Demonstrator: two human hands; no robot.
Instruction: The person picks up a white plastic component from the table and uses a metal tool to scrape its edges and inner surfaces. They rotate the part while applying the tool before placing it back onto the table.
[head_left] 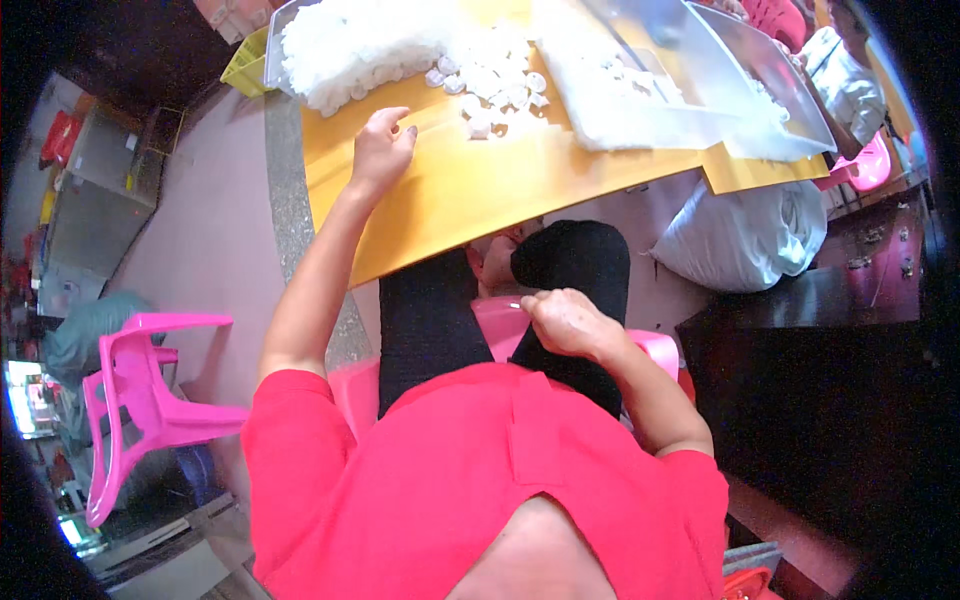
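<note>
Over the left part of the yellow table top, my left hand (384, 155) is held with its fingers loosely bent, a gap showing between thumb and forefinger and nothing visible between them. Just beyond it lie a heap of small white translucent pieces (365, 50) and a looser scatter of whitish round pieces (500, 90). My right hand (570, 322) is closed above my lap, below the table's near edge. A tiny pale spot shows at its fingertips; what it holds, if anything, is too small to name.
The yellow table (440, 190) has clear plastic bins (640, 110) at its far right. A stuffed white sack (745, 235) stands under that side, near a dark cabinet (810, 370). A pink plastic stool (150, 400) is at left; a yellow basket (247, 68) stands beyond the table's left corner.
</note>
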